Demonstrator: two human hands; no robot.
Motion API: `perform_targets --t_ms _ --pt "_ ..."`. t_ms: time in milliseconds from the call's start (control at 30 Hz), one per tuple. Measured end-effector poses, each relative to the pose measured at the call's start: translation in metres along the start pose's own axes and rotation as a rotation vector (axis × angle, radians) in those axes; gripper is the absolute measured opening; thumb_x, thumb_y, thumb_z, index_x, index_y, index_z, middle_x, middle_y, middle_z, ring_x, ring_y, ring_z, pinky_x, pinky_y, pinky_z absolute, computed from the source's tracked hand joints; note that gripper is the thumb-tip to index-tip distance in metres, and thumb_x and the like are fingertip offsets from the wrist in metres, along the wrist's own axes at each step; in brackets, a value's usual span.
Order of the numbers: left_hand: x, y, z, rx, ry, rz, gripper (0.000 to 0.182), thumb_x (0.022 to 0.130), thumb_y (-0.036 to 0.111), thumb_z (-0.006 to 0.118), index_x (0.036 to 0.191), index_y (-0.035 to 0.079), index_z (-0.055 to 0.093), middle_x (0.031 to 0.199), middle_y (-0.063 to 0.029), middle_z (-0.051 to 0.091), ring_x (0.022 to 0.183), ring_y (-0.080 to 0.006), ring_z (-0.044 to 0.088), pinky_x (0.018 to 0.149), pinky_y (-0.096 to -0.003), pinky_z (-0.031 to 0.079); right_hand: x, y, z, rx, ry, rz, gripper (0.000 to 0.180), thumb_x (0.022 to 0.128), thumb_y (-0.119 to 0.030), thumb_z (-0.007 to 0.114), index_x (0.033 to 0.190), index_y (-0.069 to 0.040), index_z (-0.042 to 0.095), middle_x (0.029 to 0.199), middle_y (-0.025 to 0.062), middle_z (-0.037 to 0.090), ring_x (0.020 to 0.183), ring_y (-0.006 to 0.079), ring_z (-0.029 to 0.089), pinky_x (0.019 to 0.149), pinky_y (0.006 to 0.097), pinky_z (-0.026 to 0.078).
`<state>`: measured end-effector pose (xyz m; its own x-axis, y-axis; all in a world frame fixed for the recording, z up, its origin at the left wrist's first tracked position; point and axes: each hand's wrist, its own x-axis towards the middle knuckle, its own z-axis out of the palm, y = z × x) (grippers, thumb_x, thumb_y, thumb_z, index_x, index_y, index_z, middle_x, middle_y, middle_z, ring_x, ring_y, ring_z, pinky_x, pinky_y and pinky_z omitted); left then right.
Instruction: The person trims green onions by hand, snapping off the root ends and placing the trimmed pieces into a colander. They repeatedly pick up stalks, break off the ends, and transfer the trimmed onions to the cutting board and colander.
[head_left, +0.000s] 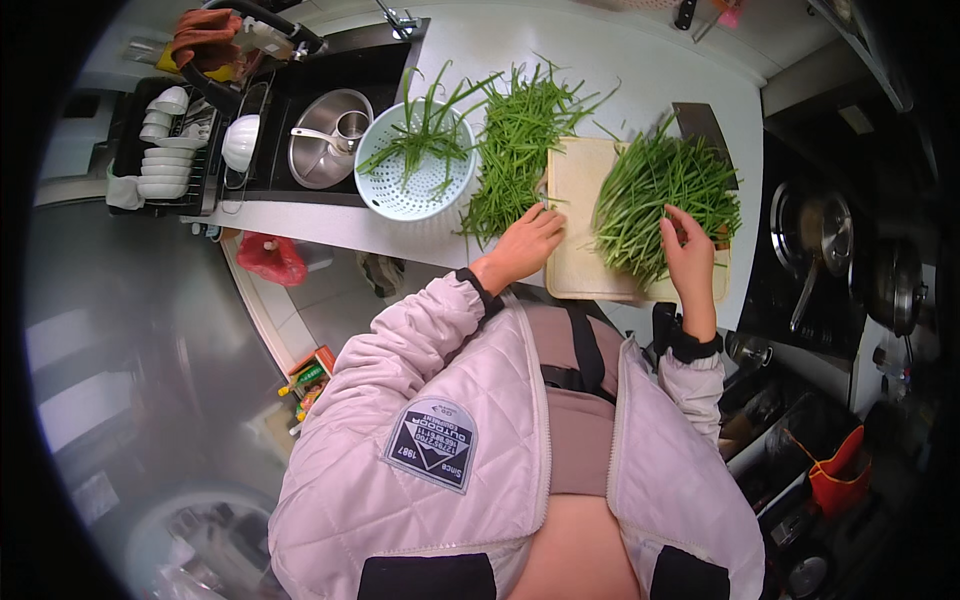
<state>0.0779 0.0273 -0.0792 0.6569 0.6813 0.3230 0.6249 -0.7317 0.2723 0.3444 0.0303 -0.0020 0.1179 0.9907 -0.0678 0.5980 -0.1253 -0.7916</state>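
Note:
My left hand (526, 241) rests at the left edge of a cream cutting board (577, 247), fingers bent, beside a loose pile of long green chive-like stalks (517, 142) on the counter. Whether those fingers hold anything is hidden. Over a second, thicker heap of the same greens (649, 199) on the board is my right hand (688, 251), its thumb and forefinger apart at the near right side of the heap. Partly under this heap lies a dark, broad blade (703, 124), probably a cleaver's. A pale blue colander (397, 199) left of the piles holds a few stalks.
Left of the colander, a black sink (322, 71) contains a steel bowl (311, 169). Farther left stands a dish rack (206, 191) with white bowls (163, 171). On the right is a black cooktop (757, 285) with a lidded pan (814, 225). A red bag (271, 260) hangs below the counter.

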Motion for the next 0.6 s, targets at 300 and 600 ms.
perform_targets --t_ms 300,600 --pt "-0.029 -0.069 -0.065 -0.025 0.623 -0.544 0.008 0.074 0.008 0.065 0.071 0.004 0.059 0.09 -0.0108 0.061 0.08 -0.03 0.058 0.072 -0.0395 0.047 -0.009 0.0 0.01 -0.008 -0.025 0.001 0.026 0.087 -0.017 0.06 0.109 -0.004 0.063 0.083 0.0092 0.065 0.066 0.0139 0.058 0.06 0.0273 0.047" --pt "-0.056 -0.188 -0.072 0.049 -0.2 -1.378 0.034 0.071 0.032 0.072 0.089 0.003 0.067 0.103 -0.0195 0.063 0.094 -0.0352 0.061 0.08 -0.0418 0.05 -0.014 -0.008 0.021 0.0 -0.038 0.002 0.026 0.086 -0.017 0.061 0.108 -0.003 0.063 0.08 0.0092 0.065 0.065 0.0137 0.058 0.059 0.0268 0.046"
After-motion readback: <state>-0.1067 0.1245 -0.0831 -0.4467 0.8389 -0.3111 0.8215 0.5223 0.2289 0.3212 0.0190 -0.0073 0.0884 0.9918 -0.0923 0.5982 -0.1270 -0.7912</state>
